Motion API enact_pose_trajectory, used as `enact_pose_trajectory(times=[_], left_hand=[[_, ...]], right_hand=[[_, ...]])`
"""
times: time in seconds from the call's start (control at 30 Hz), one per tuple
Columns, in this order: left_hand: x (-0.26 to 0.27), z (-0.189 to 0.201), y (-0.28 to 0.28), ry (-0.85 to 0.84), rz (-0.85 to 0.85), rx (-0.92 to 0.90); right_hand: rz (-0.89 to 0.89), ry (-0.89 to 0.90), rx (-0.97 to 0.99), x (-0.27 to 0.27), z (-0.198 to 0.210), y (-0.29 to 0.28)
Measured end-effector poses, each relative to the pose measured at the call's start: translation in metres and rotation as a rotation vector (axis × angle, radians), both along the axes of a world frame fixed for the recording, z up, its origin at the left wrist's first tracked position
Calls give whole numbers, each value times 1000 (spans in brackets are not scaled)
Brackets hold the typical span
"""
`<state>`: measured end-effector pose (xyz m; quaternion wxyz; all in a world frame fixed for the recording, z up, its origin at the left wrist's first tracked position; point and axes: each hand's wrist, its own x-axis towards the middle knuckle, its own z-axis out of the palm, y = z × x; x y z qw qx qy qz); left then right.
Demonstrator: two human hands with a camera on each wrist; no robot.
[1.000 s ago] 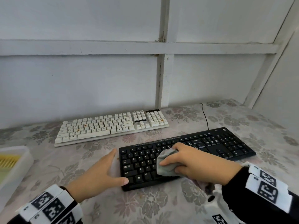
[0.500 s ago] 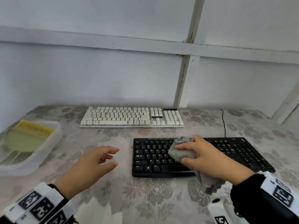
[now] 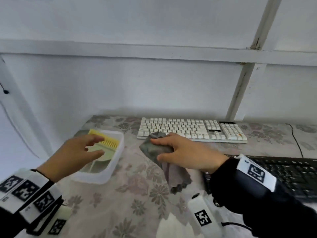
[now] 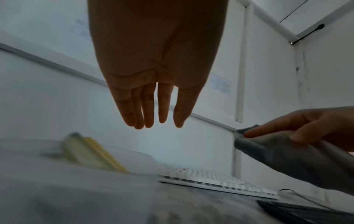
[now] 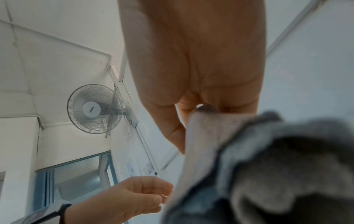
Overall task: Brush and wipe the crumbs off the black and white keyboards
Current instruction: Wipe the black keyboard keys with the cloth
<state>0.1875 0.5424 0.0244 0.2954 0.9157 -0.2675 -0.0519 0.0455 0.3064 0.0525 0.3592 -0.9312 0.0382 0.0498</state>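
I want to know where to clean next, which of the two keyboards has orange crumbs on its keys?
The white keyboard by the wall: orange specks show on its keys. The black keyboard, nearer the person, shows none.

My right hand point(image 3: 187, 152) holds the grey cloth point(image 3: 155, 150) above the worktop point(image 3: 137, 194); my left hand point(image 3: 72, 153) hovers spread over the tray point(image 3: 103, 176).

Soft, even daylight is seen everywhere. The clear plastic box point(image 4: 107, 157) at lower left is smeared by blur, and the fuzzy grey cloth point(image 5: 268, 174) at lower right is out of focus.
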Motion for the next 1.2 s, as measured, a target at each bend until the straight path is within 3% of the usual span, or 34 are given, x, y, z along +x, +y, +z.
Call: enact_pose_trajectory(times=[0.17, 0.33, 0.5, 0.77, 0.97, 1.2], left_hand=[[70, -10, 29, 9, -7, 233], [96, -22, 33, 103, -25, 148], [103, -31, 35, 94, -55, 83], [105, -18, 36, 147, -7, -231], [103, 16, 38, -51, -18, -206], [104, 21, 42, -16, -2, -335]], right_hand=[[-35, -115, 166, 80, -12, 55], [-152, -148, 278, 131, -30, 88], [-200, -129, 322, 153, -49, 103], [-256, -75, 175, 165, -63, 104], [-173, 47, -55, 168, -57, 119], [-59, 81, -421, 173, -80, 135]])
